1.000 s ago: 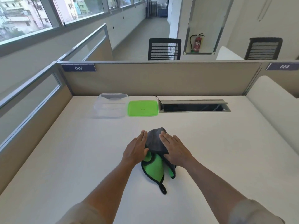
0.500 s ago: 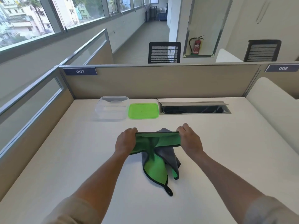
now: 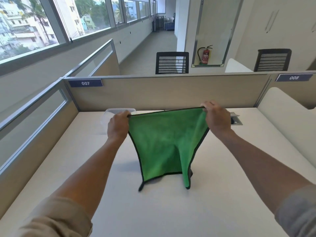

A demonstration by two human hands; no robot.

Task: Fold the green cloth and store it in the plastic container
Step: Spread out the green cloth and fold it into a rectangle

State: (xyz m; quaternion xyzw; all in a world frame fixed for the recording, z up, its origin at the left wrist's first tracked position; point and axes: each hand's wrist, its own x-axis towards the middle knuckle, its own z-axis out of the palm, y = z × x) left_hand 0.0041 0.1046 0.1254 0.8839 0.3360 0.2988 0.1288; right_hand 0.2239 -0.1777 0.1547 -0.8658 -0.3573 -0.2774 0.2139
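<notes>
The green cloth [image 3: 164,142], edged in black, hangs stretched out above the white desk. My left hand [image 3: 118,126] pinches its top left corner and my right hand [image 3: 216,119] pinches its top right corner. The cloth's lower corners dangle close to the desk surface. The clear plastic container [image 3: 109,115] stands at the back of the desk, partly hidden behind my left hand and the cloth. Its green lid is hidden behind the cloth.
The white desk [image 3: 171,211] is fenced by beige partitions [image 3: 171,93] at the back and left. A cable slot [image 3: 236,120] with a raised flap sits at the back right. A white rounded divider [image 3: 287,120] bounds the right side.
Both hands gripped the crumpled cloth on the desk, lifted it and pulled apart. The cloth went from a bunched heap to hanging spread open, now covering the green lid.
</notes>
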